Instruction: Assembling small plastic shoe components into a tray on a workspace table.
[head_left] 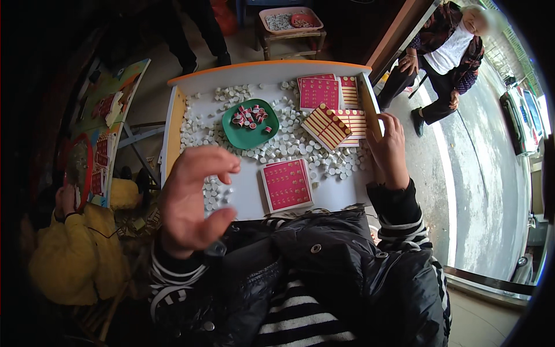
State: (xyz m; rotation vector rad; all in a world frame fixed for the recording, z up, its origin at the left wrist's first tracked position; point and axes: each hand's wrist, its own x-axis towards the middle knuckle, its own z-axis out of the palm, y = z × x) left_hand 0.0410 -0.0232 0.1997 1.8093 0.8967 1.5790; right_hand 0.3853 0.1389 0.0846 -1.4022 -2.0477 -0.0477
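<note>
My left hand [193, 194], thumb and fingers parted, is nearer the square magenta card stack [287, 185] to its right; my right hand's [392, 151] fingers spread loosely.

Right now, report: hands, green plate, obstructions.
Left hand raised, open, nothing visible in it. Right hand by the table's right wall, contact unclear. Green plate holding red-and-white pieces; loose white pieces crowd around it.

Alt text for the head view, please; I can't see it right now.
A person's left hand is raised, fingers curled, at a shallow tray's near-left corner; the right hand is at its right wall. Small white pieces surround a green plate holding red-and-white pieces; patterned cards lie near the wearer and at far right.
</note>
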